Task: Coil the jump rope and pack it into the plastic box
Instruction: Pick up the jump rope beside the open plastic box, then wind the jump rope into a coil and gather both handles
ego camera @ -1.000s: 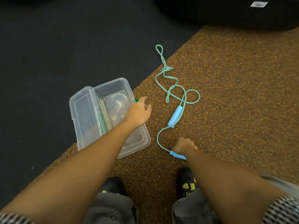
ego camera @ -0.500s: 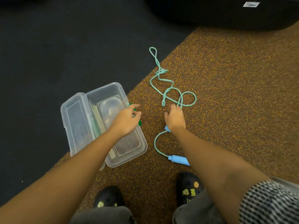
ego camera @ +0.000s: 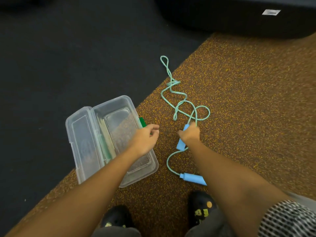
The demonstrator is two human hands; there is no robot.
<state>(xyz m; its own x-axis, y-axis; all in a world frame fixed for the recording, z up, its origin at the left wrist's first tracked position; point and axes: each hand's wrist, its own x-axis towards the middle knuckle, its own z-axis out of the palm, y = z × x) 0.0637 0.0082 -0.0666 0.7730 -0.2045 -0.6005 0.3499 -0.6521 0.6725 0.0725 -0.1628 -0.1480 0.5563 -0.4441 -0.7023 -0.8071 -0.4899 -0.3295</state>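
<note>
At 6 o'clock, two black shoes (ego camera: 201, 208) on speckled brown carpet (ego camera: 239, 108); a checked sleeve (ego camera: 289, 219) at 4 o'clock. Both bare forearms reach forward from the bottom edge. One blue handle (ego camera: 194, 179) of the jump rope (ego camera: 179, 103) lies free on the carpet just ahead of the right shoe, pointing toward 4 o'clock, partly under the right forearm. From it the green cord curves toward 11 o'clock to the second blue handle (ego camera: 181, 143), which the right hand (ego camera: 189, 135) grips, knuckles up, fingers clenched around its upper part. Left hand (ego camera: 145, 138) hovers palm down over the right rim of the clear plastic box (ego camera: 89, 147), fingers loosely curled, grasping nothing visible. Box sits open at 9 o'clock, lid folded left, a green clasp (ego camera: 142, 121) at its right edge. Beyond the hands the cord sprawls in loose loops toward 12 o'clock, its far bend on the dark floor (ego camera: 68, 57)
</note>
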